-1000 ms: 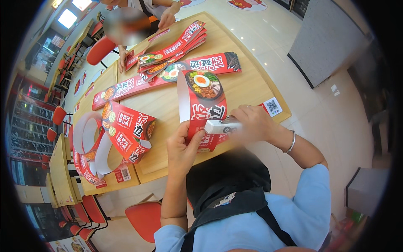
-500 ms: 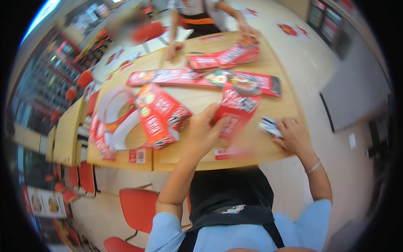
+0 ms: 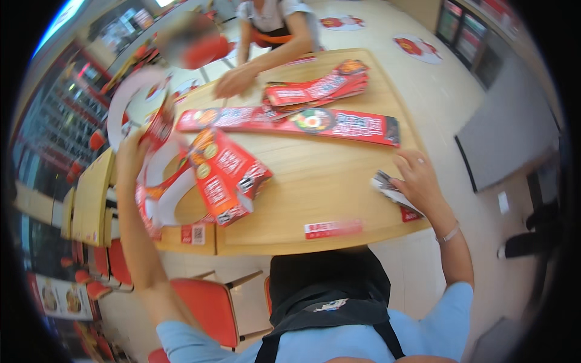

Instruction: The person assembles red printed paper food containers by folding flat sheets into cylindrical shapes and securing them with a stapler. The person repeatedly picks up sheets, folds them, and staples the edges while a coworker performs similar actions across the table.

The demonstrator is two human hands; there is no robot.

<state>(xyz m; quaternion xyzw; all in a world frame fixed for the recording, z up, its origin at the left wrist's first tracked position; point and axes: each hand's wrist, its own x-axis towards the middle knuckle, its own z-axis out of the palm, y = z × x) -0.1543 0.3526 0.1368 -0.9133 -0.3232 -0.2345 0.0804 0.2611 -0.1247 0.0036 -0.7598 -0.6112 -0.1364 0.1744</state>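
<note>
At the table's left side, my left hand [image 3: 131, 150] is closed on a red-and-white paper loop [image 3: 133, 91], raised above other white-lined paper loops [image 3: 158, 181]. The hand is slightly blurred. Beside them stands a folded red printed paper piece [image 3: 227, 172]. At the right edge, my right hand [image 3: 419, 180] is closed round a small black-and-white stapler-like object [image 3: 386, 183], its thumb on top; the hand covers part of it. A long stack of red printed paper strips [image 3: 339, 124] lies across the middle, with more red strips [image 3: 321, 88] piled beyond it.
Across the table [image 3: 290, 193], a co-worker's hand [image 3: 236, 81] reaches over the far edge. Red chairs [image 3: 206, 305] stand at the near left. A grey panel [image 3: 508, 115] is beyond the right edge.
My left hand has moved from the middle to the far left; a loop is now in it. The red paper it held has left the middle. The co-worker's arm has moved left, off the strips.
</note>
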